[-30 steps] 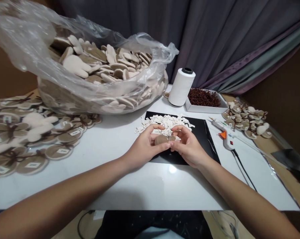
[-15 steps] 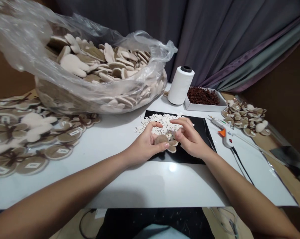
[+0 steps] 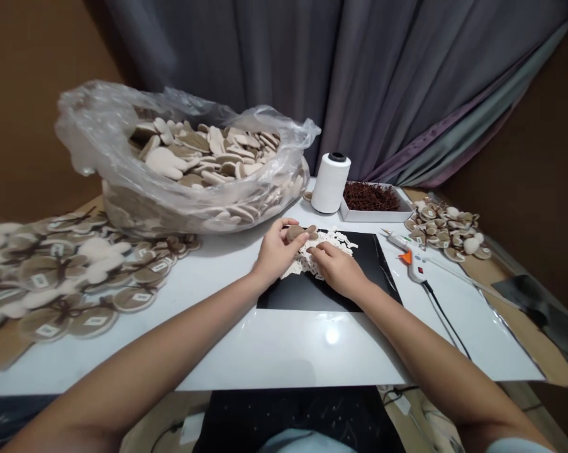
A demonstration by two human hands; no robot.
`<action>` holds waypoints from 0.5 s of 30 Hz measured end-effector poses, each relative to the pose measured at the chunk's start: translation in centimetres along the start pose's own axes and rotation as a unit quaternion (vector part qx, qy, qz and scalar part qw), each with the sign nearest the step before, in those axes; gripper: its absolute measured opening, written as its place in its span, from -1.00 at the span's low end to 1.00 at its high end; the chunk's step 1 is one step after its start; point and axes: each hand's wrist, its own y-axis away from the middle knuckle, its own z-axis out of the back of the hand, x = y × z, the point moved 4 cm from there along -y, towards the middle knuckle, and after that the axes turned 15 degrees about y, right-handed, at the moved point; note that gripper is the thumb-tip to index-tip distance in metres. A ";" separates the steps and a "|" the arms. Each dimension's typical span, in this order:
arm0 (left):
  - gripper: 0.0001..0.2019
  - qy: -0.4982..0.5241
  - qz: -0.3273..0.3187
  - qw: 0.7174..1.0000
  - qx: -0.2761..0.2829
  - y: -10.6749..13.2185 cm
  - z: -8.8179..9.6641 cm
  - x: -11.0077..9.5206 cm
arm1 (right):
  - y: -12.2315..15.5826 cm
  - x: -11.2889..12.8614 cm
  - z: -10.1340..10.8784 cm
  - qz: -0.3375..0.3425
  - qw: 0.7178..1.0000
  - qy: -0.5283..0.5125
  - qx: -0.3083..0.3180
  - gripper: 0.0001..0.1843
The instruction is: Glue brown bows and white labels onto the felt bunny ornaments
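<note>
My left hand pinches a small brown plush bunny-head piece between thumb and fingers, its rounded ears pointing right. Below and beside it spreads a heap of small white labels on a black mat. With fingers curled together, my right hand reaches into the heap's front part, just below the plush piece. Whatever its fingertips grip is hidden from view.
A clear plastic bag full of plush pieces stands back left. Labelled pieces with brown bows cover the left side. Behind the mat are a white thread cone and a box of brown ties. A glue gun and finished pieces lie right.
My left hand has raised and turned the plush piece so its ears point right. My right hand has come down onto the labels with its fingers closing. The camera view has shifted.
</note>
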 end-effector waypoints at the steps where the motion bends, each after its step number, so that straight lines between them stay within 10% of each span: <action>1: -0.69 -0.054 -0.040 0.998 -0.021 -0.4 -0.2 -0.3 | 0.0 0.1 0.1 -0.005 1.000 0.016 -0.006 -0.71; 6: -0.81 -0.268 -0.184 0.945 0.046 -0.8 -1.9 -1.3 | 0.3 -0.9 1.4 -0.062 0.996 0.013 -0.071 -0.79; 15: -0.77 -0.227 -0.059 0.956 0.178 1.5 -2.5 0.1 | 0.9 -2.7 2.0 -0.039 0.990 -0.063 -0.120 -0.83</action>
